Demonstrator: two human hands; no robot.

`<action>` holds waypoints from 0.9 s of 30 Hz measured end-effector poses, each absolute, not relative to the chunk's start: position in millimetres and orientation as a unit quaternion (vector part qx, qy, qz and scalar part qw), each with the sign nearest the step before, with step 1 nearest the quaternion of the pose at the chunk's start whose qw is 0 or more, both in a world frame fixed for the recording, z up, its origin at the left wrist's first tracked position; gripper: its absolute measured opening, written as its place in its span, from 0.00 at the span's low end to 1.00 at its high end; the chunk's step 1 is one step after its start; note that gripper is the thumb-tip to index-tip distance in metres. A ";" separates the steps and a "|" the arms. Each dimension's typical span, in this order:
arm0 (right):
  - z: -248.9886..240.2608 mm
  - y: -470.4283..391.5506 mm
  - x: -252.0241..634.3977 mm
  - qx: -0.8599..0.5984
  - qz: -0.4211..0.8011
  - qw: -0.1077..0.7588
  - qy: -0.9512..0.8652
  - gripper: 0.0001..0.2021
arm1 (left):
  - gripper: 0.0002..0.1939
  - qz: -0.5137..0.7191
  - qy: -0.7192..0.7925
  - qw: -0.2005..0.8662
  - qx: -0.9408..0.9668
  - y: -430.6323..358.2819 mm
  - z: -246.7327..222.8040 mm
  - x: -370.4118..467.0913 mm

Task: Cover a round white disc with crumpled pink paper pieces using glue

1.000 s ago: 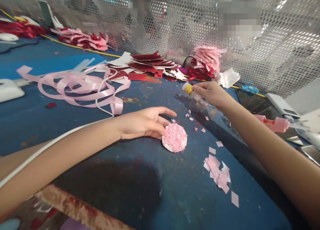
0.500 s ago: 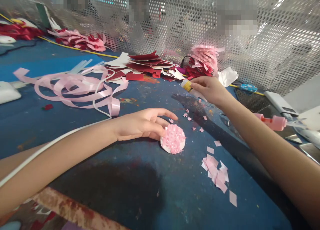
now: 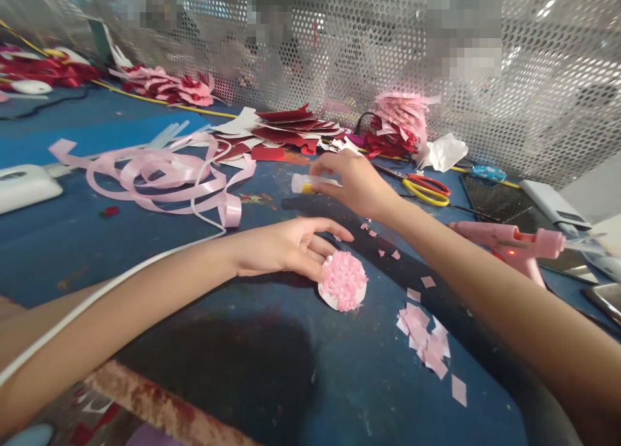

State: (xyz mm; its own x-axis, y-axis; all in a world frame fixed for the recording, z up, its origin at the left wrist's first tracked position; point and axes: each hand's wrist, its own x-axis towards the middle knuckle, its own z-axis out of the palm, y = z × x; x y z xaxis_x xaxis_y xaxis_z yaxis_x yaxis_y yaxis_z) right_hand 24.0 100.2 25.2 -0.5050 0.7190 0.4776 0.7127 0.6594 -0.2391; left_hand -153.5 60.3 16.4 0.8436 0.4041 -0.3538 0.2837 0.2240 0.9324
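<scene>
A round white paper disc [image 3: 330,299], its top covered with crumpled pink paper bits [image 3: 344,278], lies on the blue table. My left hand [image 3: 295,246] holds it by its left edge with the thumb, while the index finger stretches out above it. In my right hand [image 3: 352,182], raised over the table further back, is a small plastic bottle with a yellow label [image 3: 301,184], lying sideways in the fingers. Small pink paper squares [image 3: 424,336] are scattered to the right of the disc, and tiny pink scraps [image 3: 373,234] lie behind it.
Pink ribbon [image 3: 160,187] lies in loops at left, near a white cord [image 3: 160,246]. Red and white paper pieces [image 3: 291,132] are heaped along a perforated metal screen [image 3: 310,77]. Scissors [image 3: 427,190] and a pink glue gun [image 3: 514,242] lie at right.
My right hand has moved left with the bottle, which now points left. The scissors and more of the glue gun have come into sight. My left hand stays on the disc.
</scene>
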 end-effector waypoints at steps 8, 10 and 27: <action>26.8 100.2 26.5 -0.424 -0.003 0.288 -0.859 0.13 | 0.29 0.044 0.263 0.747 0.609 59.2 11.7 -152.5; 37.0 86.9 39.8 -0.469 -0.002 0.308 -0.828 0.08 | 0.30 0.044 0.270 0.749 0.603 59.3 11.3 -153.5; 12.4 32.1 83.9 -0.604 0.094 0.105 -0.784 0.05 | 0.26 0.056 0.330 0.760 0.557 53.8 20.6 -151.7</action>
State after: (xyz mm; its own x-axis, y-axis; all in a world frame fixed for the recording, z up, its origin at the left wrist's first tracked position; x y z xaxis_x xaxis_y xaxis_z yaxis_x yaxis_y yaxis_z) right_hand 83.9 32.1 12.4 -0.2479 0.9674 0.0510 0.9281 0.2523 -0.2740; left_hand -151.7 53.8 20.6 0.7757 0.4534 -0.4389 0.2818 0.3735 0.8838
